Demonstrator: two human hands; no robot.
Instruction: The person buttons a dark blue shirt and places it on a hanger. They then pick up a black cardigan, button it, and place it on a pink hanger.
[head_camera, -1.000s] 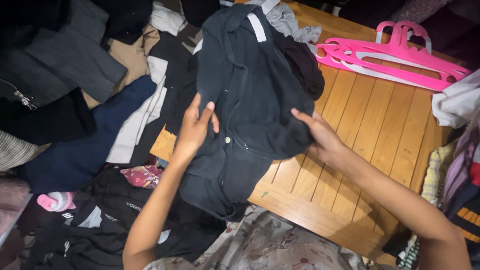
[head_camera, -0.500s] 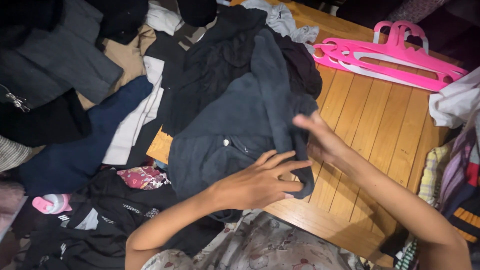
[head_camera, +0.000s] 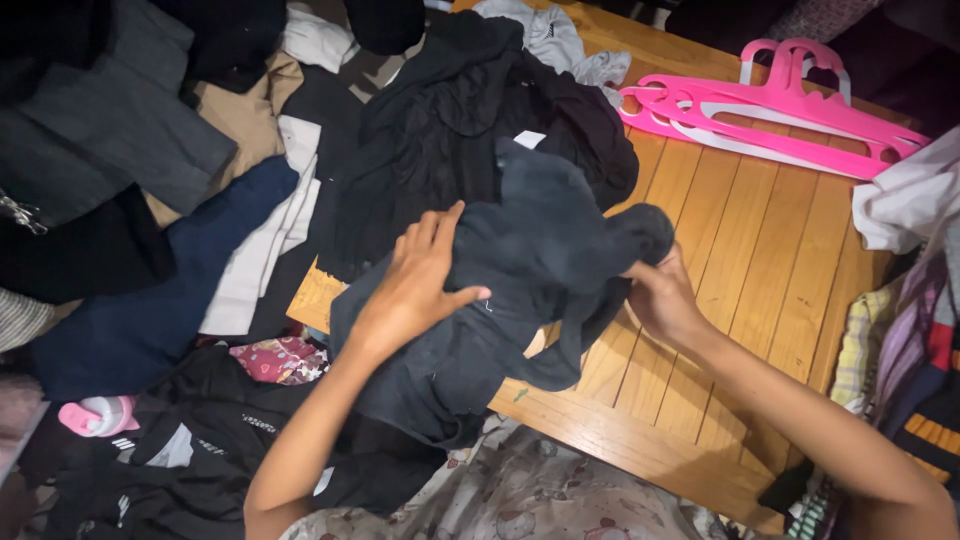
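Dim, warm indoor light falls unevenly: the honey-coloured slatted wooden table and the bright pink plastic hangers at its far right corner are best lit, while dark clothes beyond its left edge sink into near-black, folds barely readable. Soft focus and grain throughout; no glare

home (clothes heap, hangers)
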